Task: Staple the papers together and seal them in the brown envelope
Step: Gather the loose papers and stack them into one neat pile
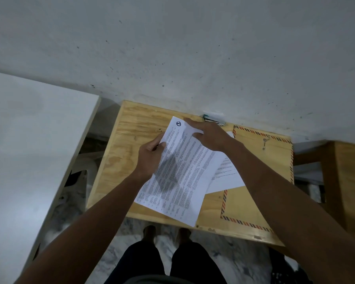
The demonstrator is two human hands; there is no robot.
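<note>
Head view, white printed papers (184, 173) with round logo at far end, long axis slanting near-left to far, left hand (150, 156) pinching their left edge, right hand (208, 135) fingers spread on top, brown envelope (260, 177) beside.

We cannot read the small print on the papers (184, 171), and our right hand (208, 136) covers their far corner. Just beyond that hand's fingertips, the stapler (212, 119) shows only as a sliver, and our right forearm hides the middle of the brown envelope (252, 201).
</note>
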